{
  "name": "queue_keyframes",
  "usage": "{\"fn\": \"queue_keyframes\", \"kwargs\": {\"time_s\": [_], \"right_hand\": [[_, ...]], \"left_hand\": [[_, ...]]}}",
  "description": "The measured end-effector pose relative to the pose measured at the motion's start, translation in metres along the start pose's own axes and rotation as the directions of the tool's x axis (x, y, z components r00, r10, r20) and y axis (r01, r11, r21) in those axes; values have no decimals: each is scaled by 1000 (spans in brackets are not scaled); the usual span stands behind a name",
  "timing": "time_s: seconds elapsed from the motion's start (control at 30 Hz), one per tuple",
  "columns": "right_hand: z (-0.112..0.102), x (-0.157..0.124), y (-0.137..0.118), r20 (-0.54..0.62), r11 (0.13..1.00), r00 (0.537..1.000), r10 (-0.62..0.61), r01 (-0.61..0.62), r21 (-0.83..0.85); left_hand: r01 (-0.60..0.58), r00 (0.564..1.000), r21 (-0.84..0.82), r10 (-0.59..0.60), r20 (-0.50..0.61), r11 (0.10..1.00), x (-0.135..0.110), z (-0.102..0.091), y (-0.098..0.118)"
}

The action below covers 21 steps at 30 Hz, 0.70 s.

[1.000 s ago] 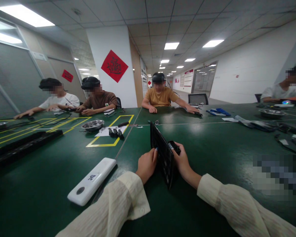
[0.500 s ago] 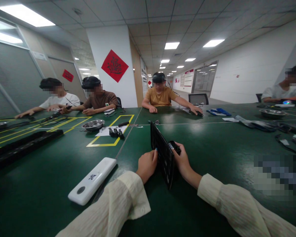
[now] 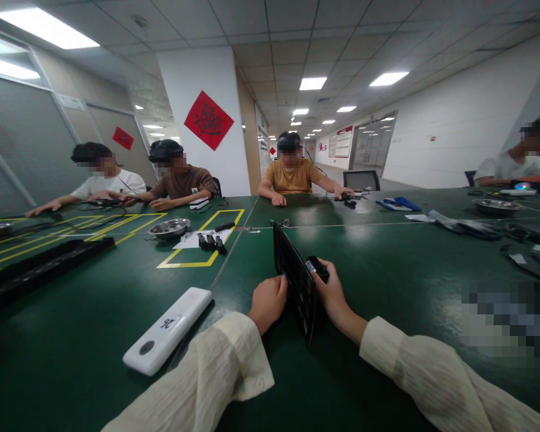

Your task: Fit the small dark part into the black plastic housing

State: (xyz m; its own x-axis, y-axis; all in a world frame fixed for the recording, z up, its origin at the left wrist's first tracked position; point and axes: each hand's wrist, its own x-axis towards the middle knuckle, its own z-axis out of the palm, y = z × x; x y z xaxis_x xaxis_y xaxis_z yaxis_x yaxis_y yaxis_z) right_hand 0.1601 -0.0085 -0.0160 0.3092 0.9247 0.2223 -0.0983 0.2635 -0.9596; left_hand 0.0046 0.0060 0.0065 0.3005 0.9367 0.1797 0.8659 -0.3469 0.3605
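Note:
A thin black rectangular panel [image 3: 294, 282] stands on edge between my hands, tilted, with its ribbed side to the left. My left hand [image 3: 269, 300] is closed at that side, its thumb against the panel; a small blue spot shows at the thumb tip, too small to name. My right hand [image 3: 335, 294] is closed round a small black block-shaped part [image 3: 319, 269] at the panel's other side. Whether the block is joined to the panel I cannot tell. The fingertips behind the panel are hidden.
A white power-bank-like device [image 3: 167, 331] marked 26 lies left of my left hand. Farther off are a metal bowl [image 3: 170, 228], several black parts [image 3: 211, 242] on paper and a long black tray [image 3: 45, 270]. Co-workers sit round the green table [image 3: 387, 270].
My hands, the panel and the block have hardly moved. Across the table, a co-worker's outstretched hand has drawn back to the left from a small black object.

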Motion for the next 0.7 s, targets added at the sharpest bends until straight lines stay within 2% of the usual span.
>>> {"fn": "queue_keyframes", "kwargs": {"time_s": [0.2, 0.47, 0.7], "right_hand": [[-1, 2, 2, -5, 999, 1000, -30, 30, -16], [-1, 1, 3, -15, 999, 999, -38, 38, -24], [0, 1, 3, -18, 999, 999, -42, 41, -23]], "left_hand": [[-26, 1000, -36, 26, -5, 999, 0, -1, 0], [72, 997, -22, -72, 9, 997, 0, -2, 2], [85, 996, -14, -85, 7, 996, -2, -5, 6]]}}
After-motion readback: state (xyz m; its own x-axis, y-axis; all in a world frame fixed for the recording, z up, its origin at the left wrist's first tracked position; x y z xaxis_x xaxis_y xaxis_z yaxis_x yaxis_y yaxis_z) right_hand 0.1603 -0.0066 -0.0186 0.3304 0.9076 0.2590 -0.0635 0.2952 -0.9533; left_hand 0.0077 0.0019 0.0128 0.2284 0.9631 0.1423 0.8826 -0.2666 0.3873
